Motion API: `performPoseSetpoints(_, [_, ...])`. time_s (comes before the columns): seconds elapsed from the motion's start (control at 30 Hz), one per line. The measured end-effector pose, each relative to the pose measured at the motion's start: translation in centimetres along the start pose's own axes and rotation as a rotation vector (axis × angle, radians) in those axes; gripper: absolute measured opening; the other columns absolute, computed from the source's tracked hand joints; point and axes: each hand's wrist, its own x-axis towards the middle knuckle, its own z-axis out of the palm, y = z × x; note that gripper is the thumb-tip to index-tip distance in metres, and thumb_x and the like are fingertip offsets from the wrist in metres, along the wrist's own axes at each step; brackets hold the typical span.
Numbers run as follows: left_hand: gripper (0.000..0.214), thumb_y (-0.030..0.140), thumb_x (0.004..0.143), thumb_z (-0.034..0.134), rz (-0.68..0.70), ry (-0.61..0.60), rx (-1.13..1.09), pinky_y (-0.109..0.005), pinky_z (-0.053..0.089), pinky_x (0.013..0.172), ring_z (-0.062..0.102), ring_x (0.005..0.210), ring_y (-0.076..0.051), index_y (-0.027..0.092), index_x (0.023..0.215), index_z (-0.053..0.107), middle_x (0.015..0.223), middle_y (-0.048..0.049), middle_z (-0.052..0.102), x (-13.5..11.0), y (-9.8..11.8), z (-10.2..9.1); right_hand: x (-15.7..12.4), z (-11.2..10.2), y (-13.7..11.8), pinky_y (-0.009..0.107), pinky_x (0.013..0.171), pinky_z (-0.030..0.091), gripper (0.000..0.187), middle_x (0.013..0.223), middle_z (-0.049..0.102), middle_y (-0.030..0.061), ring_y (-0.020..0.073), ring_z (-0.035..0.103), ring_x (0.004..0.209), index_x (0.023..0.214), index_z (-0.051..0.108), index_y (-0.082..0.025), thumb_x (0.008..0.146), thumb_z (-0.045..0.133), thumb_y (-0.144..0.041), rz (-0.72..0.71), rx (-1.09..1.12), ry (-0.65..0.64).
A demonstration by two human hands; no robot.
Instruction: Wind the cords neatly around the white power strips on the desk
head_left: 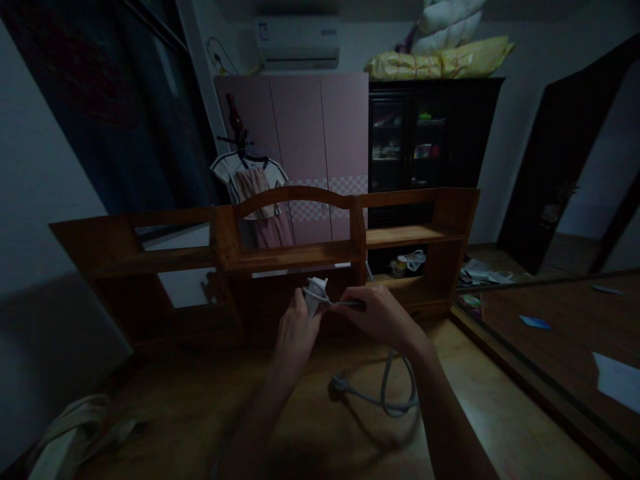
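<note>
My left hand (pixel 295 330) is closed around a white plastic-looking object (pixel 316 288), held up in front of the wooden shelf; its exact kind is hard to make out. A grey cord (pixel 345 304) runs from this object into my right hand (pixel 377 313), whose fingers pinch it just to the right. Below, more of the cable (pixel 399 407) lies in a loop on the wooden surface, partly behind my right forearm. At its end is a grey plug (pixel 340 381) with its metal pins pointing up.
A low wooden shelf unit (pixel 295 257) spans the far edge of the wooden surface (pixel 200 400). Pale fabric straps (pixel 75 420) lie at the lower left. Papers (pixel 617 380) are on the brown floor at right. Behind stand a pink wardrobe (pixel 300 127) and a dark cabinet (pixel 460 133).
</note>
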Motion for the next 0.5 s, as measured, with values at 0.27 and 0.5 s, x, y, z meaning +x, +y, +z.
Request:
performPoseSetpoints(0.27, [0.037,0.029,0.080,0.062,0.224,-0.058,-0.027,-0.029,0.044,0.069,0.064,0.092,-0.027,0.019,0.111,0.046,0.101,-0.0121,0.063,-1.1,1.0,0.7,0.2,0.7,-0.5,0.021,0.056,0.033,0.015,0.064,0.062,0.0005,0.0119,0.054,0.059,0.074,0.067,-0.017,0.084,0.063,-0.028,-0.013,0.010,-0.052])
performPoseSetpoints(0.5, [0.028,0.039,0.085,0.056,0.550,-0.270,-0.139,-0.032,0.047,0.077,0.063,0.093,-0.025,0.021,0.107,0.053,0.102,-0.0094,0.064,-2.1,2.0,-0.6,-0.8,-1.7,1.1,0.020,0.053,0.035,0.023,0.063,0.060,-0.0015,0.0105,0.052,0.060,0.071,0.064,-0.015,0.074,0.073,-0.037,0.064,0.223,-0.115])
